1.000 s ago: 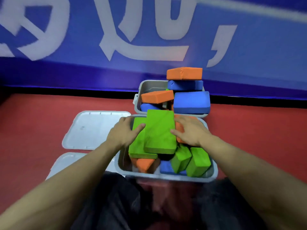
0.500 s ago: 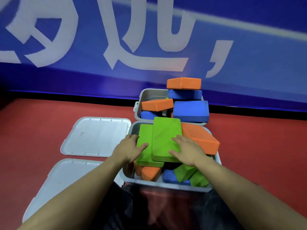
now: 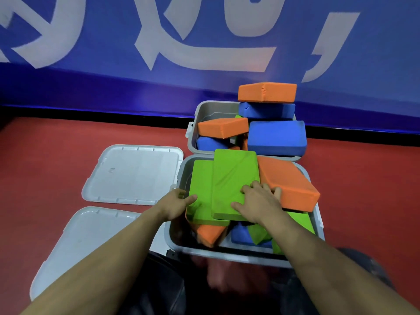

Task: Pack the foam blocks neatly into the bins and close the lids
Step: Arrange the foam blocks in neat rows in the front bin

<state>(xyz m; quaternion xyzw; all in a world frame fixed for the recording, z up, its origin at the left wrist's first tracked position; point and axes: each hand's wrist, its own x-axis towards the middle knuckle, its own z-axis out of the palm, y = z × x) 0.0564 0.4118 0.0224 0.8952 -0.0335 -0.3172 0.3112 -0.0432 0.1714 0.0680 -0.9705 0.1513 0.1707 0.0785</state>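
Presently we press both flat hands, left hand (image 3: 176,204) and right hand (image 3: 258,201), on the green blocks (image 3: 234,178), grasping nothing, seating them into the near bin (image 3: 227,252).

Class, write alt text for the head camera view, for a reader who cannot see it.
A person's left hand and right hand rest on flat green foam blocks heaped in the near grey plastic bin. A second grey bin behind overflows with orange and blue foam blocks. Two grey lids lie on the red floor, left of the bins.
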